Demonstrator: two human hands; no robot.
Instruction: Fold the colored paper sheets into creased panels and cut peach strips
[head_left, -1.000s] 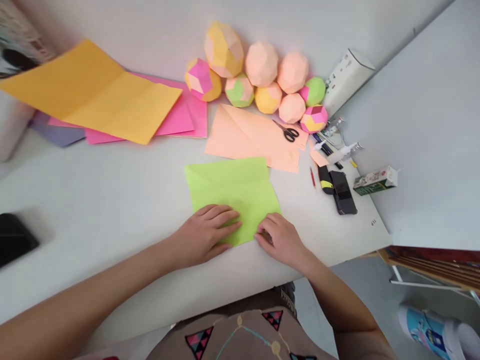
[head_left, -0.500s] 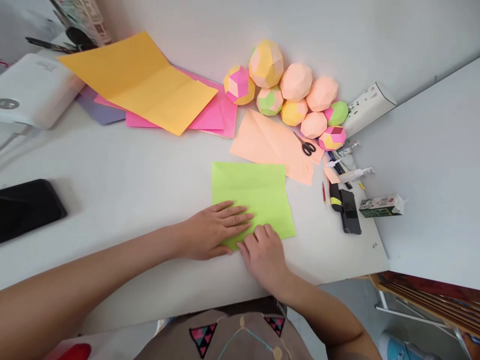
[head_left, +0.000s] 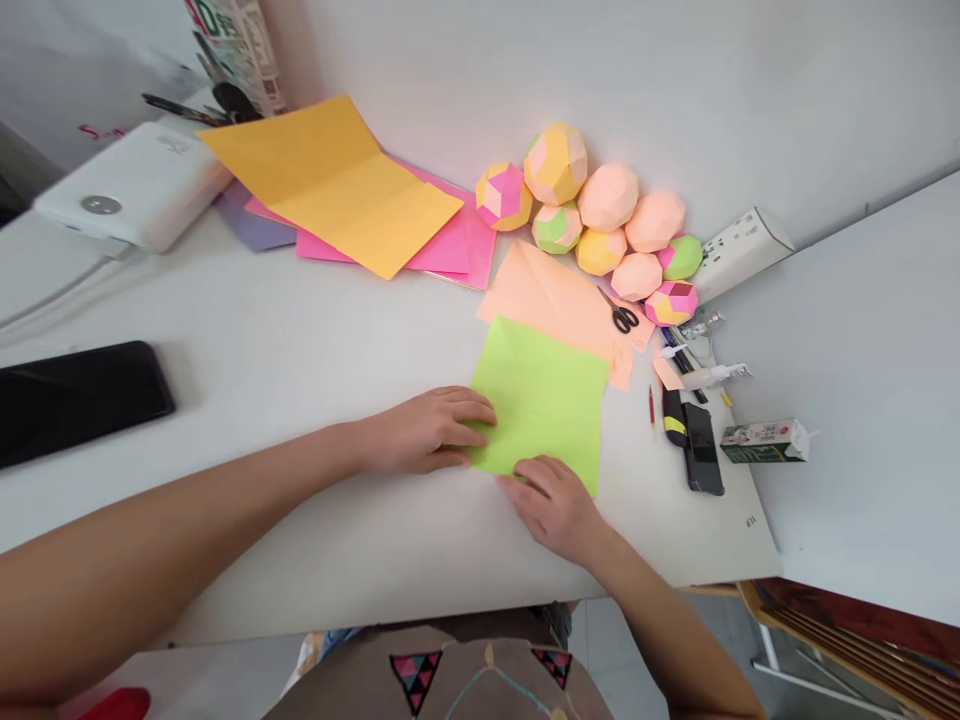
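A lime green sheet of paper [head_left: 546, 395] with fold creases lies on the white table [head_left: 300, 360], turned at an angle. My left hand [head_left: 427, 430] lies on its near left corner, fingers stretched flat and pressing the paper down. My right hand [head_left: 553, 500] rests at the sheet's near edge, fingers extended with their tips on the paper. Neither hand grips anything.
A peach sheet [head_left: 555, 300] with black scissors [head_left: 619, 314] lies behind the green one. Several paper polyhedra [head_left: 600, 215] sit by the wall, near a power strip [head_left: 739, 250]. Orange [head_left: 337, 180] and pink sheets lie back left. A black phone [head_left: 75, 395] lies left; a marker, phone [head_left: 703, 445] and small carton [head_left: 765, 440] lie right.
The green sheet has been rotated so its edges sit diagonally. My left hand stayed on its left corner; my right hand slid along the near edge. The view shifted left.
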